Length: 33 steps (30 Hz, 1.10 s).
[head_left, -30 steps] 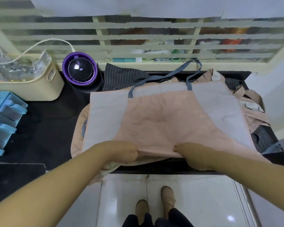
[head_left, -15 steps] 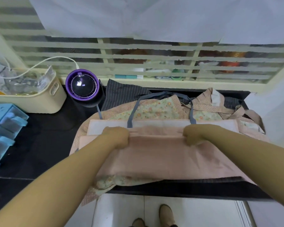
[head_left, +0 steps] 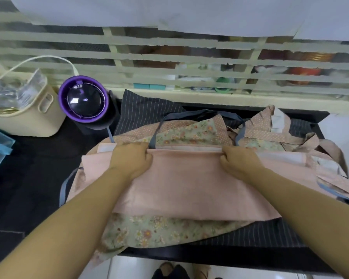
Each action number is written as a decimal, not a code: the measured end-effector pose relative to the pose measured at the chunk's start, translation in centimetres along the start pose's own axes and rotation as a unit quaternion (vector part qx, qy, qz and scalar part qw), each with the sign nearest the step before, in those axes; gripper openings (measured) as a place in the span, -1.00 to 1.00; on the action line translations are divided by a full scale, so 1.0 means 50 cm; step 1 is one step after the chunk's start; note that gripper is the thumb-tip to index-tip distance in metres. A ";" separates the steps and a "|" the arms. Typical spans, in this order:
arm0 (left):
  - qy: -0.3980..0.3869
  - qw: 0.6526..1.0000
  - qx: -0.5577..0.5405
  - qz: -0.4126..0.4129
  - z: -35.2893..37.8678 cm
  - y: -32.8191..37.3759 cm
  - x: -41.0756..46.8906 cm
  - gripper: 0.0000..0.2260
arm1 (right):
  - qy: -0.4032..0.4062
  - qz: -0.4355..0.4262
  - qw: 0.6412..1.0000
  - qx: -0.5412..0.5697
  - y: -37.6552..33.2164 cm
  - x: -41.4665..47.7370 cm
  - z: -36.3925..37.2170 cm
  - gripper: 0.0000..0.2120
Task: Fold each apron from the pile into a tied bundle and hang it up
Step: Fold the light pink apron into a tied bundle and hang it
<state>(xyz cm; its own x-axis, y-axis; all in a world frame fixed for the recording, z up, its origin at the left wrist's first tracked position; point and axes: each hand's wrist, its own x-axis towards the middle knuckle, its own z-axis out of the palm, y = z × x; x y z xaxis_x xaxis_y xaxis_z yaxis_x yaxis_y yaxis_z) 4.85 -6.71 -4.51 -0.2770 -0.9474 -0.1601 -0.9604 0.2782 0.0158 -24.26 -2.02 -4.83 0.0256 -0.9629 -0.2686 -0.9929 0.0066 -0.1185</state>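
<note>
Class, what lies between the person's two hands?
In the head view, only the folded edge of the pink apron spans from left hand to right hand.

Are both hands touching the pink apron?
Touching. The head view shows the left hand and the right hand each gripping the folded top edge of the pink apron, fingers curled over the cloth.

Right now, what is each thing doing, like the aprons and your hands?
pink apron: folded over, lying flat on top of the pile.
left hand: grips the pink apron's far edge.
right hand: grips the same edge.
floral apron: spread out under the pink one.
striped apron: lying flat underneath, partly covered.
purple gadget: standing upright.
cream basket: upright, holding plastic packets.
</note>
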 end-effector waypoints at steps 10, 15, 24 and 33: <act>0.014 1.000 0.010 -0.002 0.038 -0.001 0.044 -0.75 | -0.012 -0.030 0.999 -0.040 0.021 0.049 0.014 -0.73; 0.060 0.998 -0.025 -0.015 0.041 0.003 0.044 -0.68 | -0.010 -0.039 0.999 -0.024 0.026 0.051 0.015 -0.79; 0.147 0.969 -0.107 0.166 0.043 0.036 -0.113 -0.73 | 0.072 -0.009 0.993 -0.098 -0.039 0.034 0.020 -0.69; 0.010 0.982 0.062 0.177 0.090 -0.100 -0.209 -0.41 | 0.001 -0.048 0.999 0.025 -0.154 0.073 0.038 -0.62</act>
<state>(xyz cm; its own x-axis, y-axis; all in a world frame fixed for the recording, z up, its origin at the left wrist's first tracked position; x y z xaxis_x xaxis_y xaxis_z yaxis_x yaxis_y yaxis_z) 12.69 2.52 -7.38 -0.5951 -0.7900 -0.1474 -0.7929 0.6071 -0.0524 -16.28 -5.09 -6.73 0.1210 -0.9601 -0.2523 -0.9788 -0.0732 -0.1911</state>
